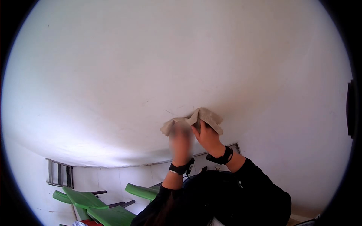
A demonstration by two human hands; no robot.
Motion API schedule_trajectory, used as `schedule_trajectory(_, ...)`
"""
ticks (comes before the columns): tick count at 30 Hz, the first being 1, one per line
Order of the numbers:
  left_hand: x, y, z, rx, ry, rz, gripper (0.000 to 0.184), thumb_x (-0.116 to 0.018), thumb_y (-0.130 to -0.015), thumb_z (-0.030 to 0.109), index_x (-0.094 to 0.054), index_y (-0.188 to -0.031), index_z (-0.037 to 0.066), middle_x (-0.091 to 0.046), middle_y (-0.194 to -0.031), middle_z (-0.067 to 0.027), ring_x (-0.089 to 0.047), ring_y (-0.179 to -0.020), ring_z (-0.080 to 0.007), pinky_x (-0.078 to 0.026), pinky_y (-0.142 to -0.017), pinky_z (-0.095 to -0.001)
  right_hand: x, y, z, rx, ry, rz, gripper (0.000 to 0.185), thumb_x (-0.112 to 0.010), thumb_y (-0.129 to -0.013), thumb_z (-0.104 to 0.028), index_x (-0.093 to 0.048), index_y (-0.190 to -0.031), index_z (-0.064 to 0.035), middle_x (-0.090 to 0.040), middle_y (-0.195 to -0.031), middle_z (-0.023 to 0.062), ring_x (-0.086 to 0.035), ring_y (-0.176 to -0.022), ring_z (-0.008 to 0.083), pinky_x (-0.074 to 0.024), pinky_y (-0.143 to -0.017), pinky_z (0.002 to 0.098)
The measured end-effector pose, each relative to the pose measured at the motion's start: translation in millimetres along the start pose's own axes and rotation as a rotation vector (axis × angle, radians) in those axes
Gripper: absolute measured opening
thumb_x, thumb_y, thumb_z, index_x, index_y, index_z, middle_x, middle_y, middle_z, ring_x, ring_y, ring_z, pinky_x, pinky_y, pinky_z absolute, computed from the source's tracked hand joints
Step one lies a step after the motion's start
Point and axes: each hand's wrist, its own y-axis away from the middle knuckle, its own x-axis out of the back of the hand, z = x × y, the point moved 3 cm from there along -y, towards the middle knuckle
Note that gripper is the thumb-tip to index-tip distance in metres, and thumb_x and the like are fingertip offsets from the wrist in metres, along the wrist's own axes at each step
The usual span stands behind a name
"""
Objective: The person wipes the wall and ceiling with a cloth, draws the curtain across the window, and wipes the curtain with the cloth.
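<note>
A beige cloth (205,113) lies bunched against the white wall (151,67), with a raised fold in its middle. My right hand (209,138) grips the right part of the cloth, the thumb towards the left and the fingertips partly covered by the fold. Beside it, my left hand (181,141) is at the cloth's left part. A blur covers that hand, so its fingers cannot be made out. Both wrists wear dark bands, and dark sleeves cover the forearms.
Several green chairs (113,215) stand at the lower left. Farther left is a grey metal frame with bars (59,174). Pale floor tiles (109,177) meet the wall's lower edge. A dark object (350,109) sits at the far right edge. Faint scratch marks show near the cloth.
</note>
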Motion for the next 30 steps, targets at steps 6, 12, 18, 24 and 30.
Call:
schedule_trajectory(6, 6, 2, 5, -0.008, 0.011, 0.022, 0.064, -0.051, -0.071, 0.007, -0.023, -0.127, -0.005, -0.052, -0.050, -0.0091, -0.050, -0.039, -0.0285, -0.040, -0.037, -0.0361, 2, 1, -2, -0.009, 0.026, 0.004, 0.045, -0.057, -0.077, -0.031, -0.047, -0.107, 0.0004, -0.057, -0.087, 0.0183, -0.057, -0.078, 0.0314, -0.0464, -0.066, 0.0357)
schedule_trajectory(12, -10, 13, -3, 0.003, 0.114, -0.110, 0.050, -0.055, -0.073, 0.007, -0.037, -0.119, -0.003, -0.057, -0.093, -0.0173, -0.057, -0.077, -0.0301, -0.046, -0.064, -0.0342, -13, 13, 13, 0.050, 0.030, 0.010, 0.054, -0.060, -0.076, -0.031, -0.043, -0.115, 0.0024, -0.056, -0.092, 0.0205, -0.056, -0.083, 0.0338, -0.0463, -0.071, 0.0376)
schedule_trajectory(18, 42, -29, -8, 0.285, 0.366, -0.003, 0.075, -0.054, -0.068, 0.008, -0.017, -0.133, 0.005, -0.052, -0.053, -0.0049, -0.054, -0.046, -0.0232, -0.044, -0.046, -0.0318, 12, -13, -4, 0.029, -0.015, 0.099, 0.045, -0.059, -0.076, -0.031, -0.050, -0.107, 0.0008, -0.060, -0.078, 0.0163, -0.060, -0.070, 0.0295, -0.0479, -0.065, 0.0336)
schedule_trajectory(24, 113, -66, 1, 0.180, 0.359, 0.028, 0.072, -0.052, -0.070, 0.007, -0.017, -0.133, 0.005, -0.052, -0.053, -0.0054, -0.053, -0.045, -0.0233, -0.043, -0.046, -0.0313, 60, -31, -48, 0.198, 0.079, 0.322, 0.045, -0.059, -0.076, -0.030, -0.050, -0.108, -0.0004, -0.061, -0.079, 0.0150, -0.059, -0.070, 0.0289, -0.0472, -0.066, 0.0338)
schedule_trajectory(30, 94, -67, 7, 0.229, 0.205, -0.013, 0.071, -0.052, -0.070, 0.008, -0.019, -0.132, 0.004, -0.051, -0.051, -0.0068, -0.053, -0.043, -0.0252, -0.043, -0.044, -0.0322, 41, -30, -34, 0.180, 0.181, 0.272, 0.053, -0.062, -0.074, -0.032, -0.046, -0.112, 0.0022, -0.059, -0.081, 0.0185, -0.059, -0.073, 0.0299, -0.0463, -0.070, 0.0354)
